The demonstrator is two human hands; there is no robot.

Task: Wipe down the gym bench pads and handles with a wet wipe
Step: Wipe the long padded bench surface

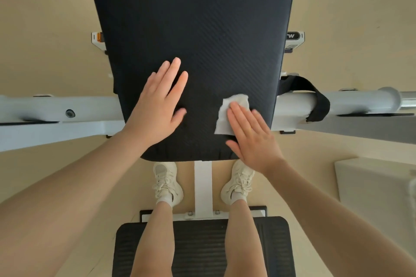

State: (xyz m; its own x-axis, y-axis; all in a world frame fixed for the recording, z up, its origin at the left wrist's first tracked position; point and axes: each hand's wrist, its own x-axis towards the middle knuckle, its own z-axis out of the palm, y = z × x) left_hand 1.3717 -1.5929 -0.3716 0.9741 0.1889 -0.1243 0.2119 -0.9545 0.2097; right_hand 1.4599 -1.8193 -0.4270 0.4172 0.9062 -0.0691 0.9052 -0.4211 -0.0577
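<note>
**Wiping the near end of the back pad**

The long black back pad (195, 29) is filling most of the view, running away from the person, who is standing at its near end with the white frame post (203, 186) between their shoes. A pale crossbar (351, 101) is passing under the pad to both sides, with a black strap (315, 96) draped over its right part. A second dark pad (202, 245) is lying lower, behind the person's legs.

The left hand (157, 105) is lying flat on the pad with fingers straight and slightly spread, holding nothing, seemingly steadying. The right hand (252, 135) is pressing the wet wipe (229, 112) against the pad near its right edge, fingers straight and together; the wipe is partly showing beyond the fingertips.

To do this stroke well, I would judge the palm should be keeping even pressure so the wipe is not bunching, working in overlapping passes from edge to edge, then up the pad. The crossbar and any handles look not yet wiped.
</note>
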